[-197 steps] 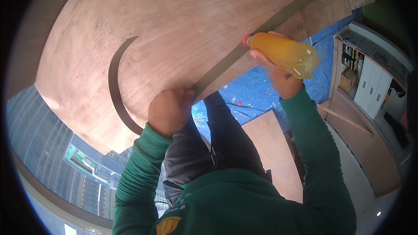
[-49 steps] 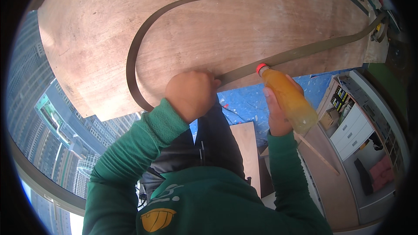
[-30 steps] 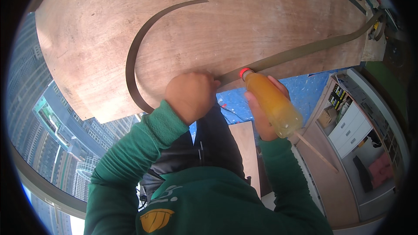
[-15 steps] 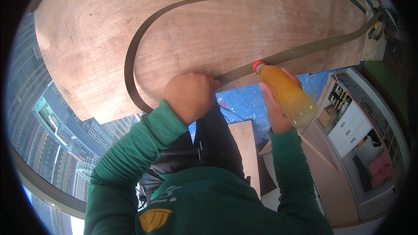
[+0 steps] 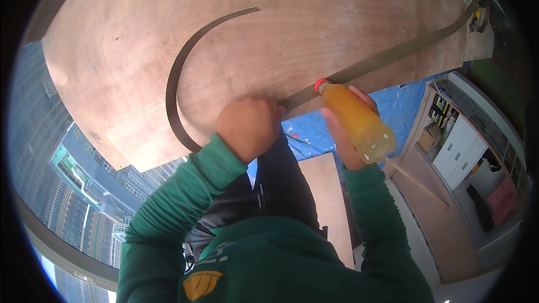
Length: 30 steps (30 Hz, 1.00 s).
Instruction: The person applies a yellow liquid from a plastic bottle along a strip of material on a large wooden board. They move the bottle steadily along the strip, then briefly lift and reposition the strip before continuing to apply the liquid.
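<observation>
Pale plywood (image 5: 314,0) fills the top of the view. One flat brown strip (image 5: 393,56) runs up and right from the left hand (image 5: 250,128), which is closed on it and so nearer. The right hand (image 5: 339,134) grips a plastic bottle (image 5: 357,120) of yellow-orange liquid, its long body slanting up-left, red cap (image 5: 321,84) at the strip (I can't tell if they touch).

Tall buildings (image 5: 92,171) are framed by the left window (image 5: 62,255); a blue sheet (image 5: 404,104) (white-flecked) is spread below; white drawers (image 5: 460,148) are seen at right.
</observation>
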{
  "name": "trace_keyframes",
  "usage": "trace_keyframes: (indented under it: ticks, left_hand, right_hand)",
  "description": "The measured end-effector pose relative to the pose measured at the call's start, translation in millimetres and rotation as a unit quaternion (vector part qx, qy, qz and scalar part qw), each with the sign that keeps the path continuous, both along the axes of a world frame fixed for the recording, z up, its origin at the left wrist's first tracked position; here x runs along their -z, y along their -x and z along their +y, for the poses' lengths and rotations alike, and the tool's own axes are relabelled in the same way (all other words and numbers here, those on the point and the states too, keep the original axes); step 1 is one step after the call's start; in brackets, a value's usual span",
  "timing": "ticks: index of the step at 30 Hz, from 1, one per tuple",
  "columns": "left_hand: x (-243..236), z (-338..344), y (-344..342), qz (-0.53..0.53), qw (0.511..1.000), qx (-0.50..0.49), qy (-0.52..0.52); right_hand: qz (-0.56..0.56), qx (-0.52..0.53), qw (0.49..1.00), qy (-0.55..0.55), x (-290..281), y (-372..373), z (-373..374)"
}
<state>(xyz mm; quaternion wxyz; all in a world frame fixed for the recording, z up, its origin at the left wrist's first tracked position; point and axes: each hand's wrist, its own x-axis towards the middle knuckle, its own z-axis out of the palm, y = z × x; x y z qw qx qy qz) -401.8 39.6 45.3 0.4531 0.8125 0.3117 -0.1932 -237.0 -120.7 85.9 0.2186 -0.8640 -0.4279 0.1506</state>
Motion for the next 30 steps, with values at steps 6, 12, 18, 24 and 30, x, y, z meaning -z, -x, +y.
trace_keyframes:
  ticks: [6, 12, 18, 24, 30]
  left_hand:
    - [1.1, 3.6, 6.7, -0.051, 0.999, 0.013, 0.000]
    - [0.3, 8.6, 7.5, -0.057, 0.998, 0.037, 0.002]
    - [4.9, 6.6, 12.7, -0.068, 0.997, 0.037, 0.009]
    - [7.9, 7.1, 11.6, -0.060, 0.997, 0.043, 0.016]
    - [4.3, 10.4, 12.8, -0.052, 0.998, 0.037, 0.022]
  right_hand:
    - [0.122, 0.255, 0.955, -0.094, -0.8, -67.0, 16.6]
    - [0.148, 0.191, 0.969, -0.060, 0.8, -6.1, 7.8]
    - [0.083, 0.118, 0.988, -0.054, 2.2, 26.3, 5.7]
    - [0.098, 0.138, 0.981, -0.090, 3.8, 43.4, 16.8]
    - [0.174, 0.206, 0.962, -0.047, -2.7, 15.6, 25.0]
